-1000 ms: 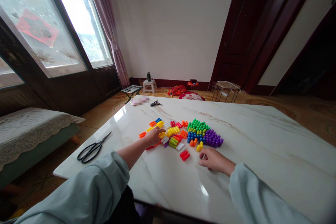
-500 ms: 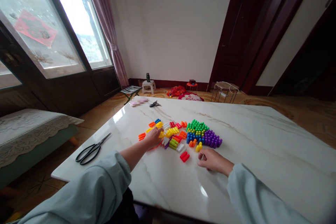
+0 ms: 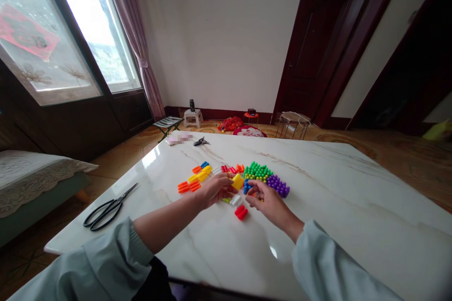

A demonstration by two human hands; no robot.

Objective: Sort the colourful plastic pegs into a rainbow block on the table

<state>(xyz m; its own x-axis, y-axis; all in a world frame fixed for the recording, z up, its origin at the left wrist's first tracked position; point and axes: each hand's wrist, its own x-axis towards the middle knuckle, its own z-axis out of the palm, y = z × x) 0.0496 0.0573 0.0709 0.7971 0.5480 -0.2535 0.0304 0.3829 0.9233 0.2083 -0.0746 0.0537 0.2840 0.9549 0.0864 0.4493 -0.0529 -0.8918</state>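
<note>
My left hand (image 3: pixel 221 188) is closed on a yellow plastic piece (image 3: pixel 238 181), lifted a little above the table. My right hand (image 3: pixel 266 200) hovers close by, thumb and fingers curved and apart beside some blue pieces (image 3: pixel 246 186); nothing shows in its grasp. Under and around the left hand lie small coloured pieces, including white ones (image 3: pixel 236 200) and a red pair (image 3: pixel 241 212). To its left are orange pieces (image 3: pixel 189 186) and yellow ones (image 3: pixel 200 176). Beyond the right hand stand tight groups of green pieces (image 3: pixel 259 169) and purple pieces (image 3: pixel 278 186). The hands hide some of the pieces.
Black-handled scissors (image 3: pixel 109 209) lie on the left of the white marble-patterned table (image 3: pixel 339 216). Small black pliers (image 3: pixel 201 141) rest near the far edge, by a blurred pinkish item (image 3: pixel 179 139). Stools and a red net bag (image 3: pixel 230 123) are on the floor beyond.
My left hand has moved right and lifted the yellow piece. My right hand has moved up and left towards it, its fingers spreading. The view has turned slightly right.
</note>
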